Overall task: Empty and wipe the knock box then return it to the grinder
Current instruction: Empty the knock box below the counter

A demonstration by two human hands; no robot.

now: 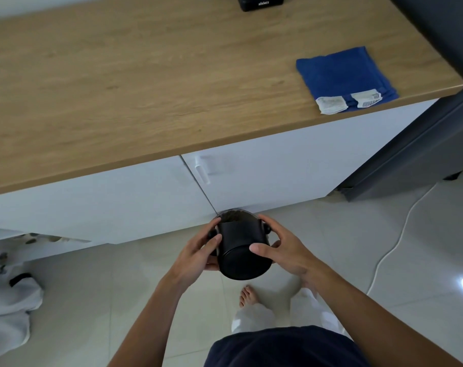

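Note:
The knock box [239, 250] is a black round container with side knobs. It is tilted so its base faces me and its open mouth points away toward the cabinet. I hold it in front of me over the floor. My left hand [198, 247] grips its left side and my right hand [280, 250] wraps its right side. Dark coffee residue shows at its far rim. A folded blue cloth [344, 78] with white labels lies on the wooden counter at the right. The black base of the grinder [259, 2] sits at the counter's far edge.
The wooden counter [145, 88] runs across the view above white cabinet doors [278, 168]. A white bin bag [8, 292] with dark specks sits at the lower left on the tiled floor. A dark appliance [423, 144] stands at the right, with a white cable [399, 234] on the floor.

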